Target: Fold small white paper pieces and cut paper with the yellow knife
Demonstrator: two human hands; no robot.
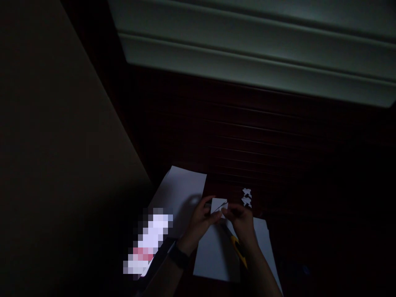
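Both hands meet over a small white piece of paper (219, 205) low in the dim view. My left hand (200, 220) pinches its left edge, and a dark band sits on that wrist. My right hand (240, 220) pinches its right edge, fingers curled. Under my hands lies a white sheet of paper (213, 255). A yellow-handled tool (239, 248), perhaps scissors, rests on that sheet beneath my right forearm. Two small folded white paper shapes (246, 197) sit just right of the held piece.
Another white sheet (182, 187) lies at the left on the dark wooden table (278, 156). A blurred-out light object (148, 243) sits at the lower left. A pale moulded ledge (247, 49) runs across the top, and a plain wall (46, 144) fills the left.
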